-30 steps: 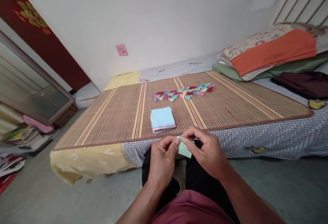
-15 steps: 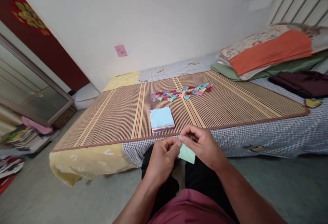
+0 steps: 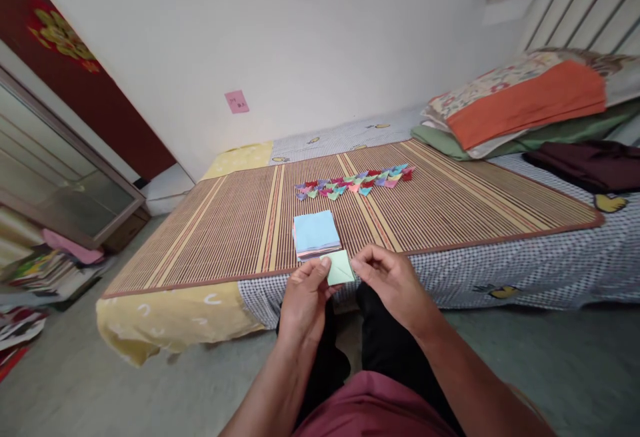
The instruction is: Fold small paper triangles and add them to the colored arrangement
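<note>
While the left hand (image 3: 306, 293) is pinching the paper (image 3: 341, 268) by its left edge, the right hand (image 3: 393, 283) is holding its thumb and fingers bent close by the opposite edge, though whether they are touching it I cannot tell. Just beyond, a stack (image 3: 317, 230) is lying on the mat (image 3: 215, 237), and farther back, folded pieces (image 3: 355, 187) are forming a long band.

on the bed (image 3: 185, 320) lies a mat (image 3: 225, 223); on it, a paper stack (image 3: 316, 230) before a row of folded pieces (image 3: 354, 187); bedding (image 3: 530, 107) to the right; nearest, a sheet (image 3: 340, 267) in the left hand (image 3: 306, 300).
</note>
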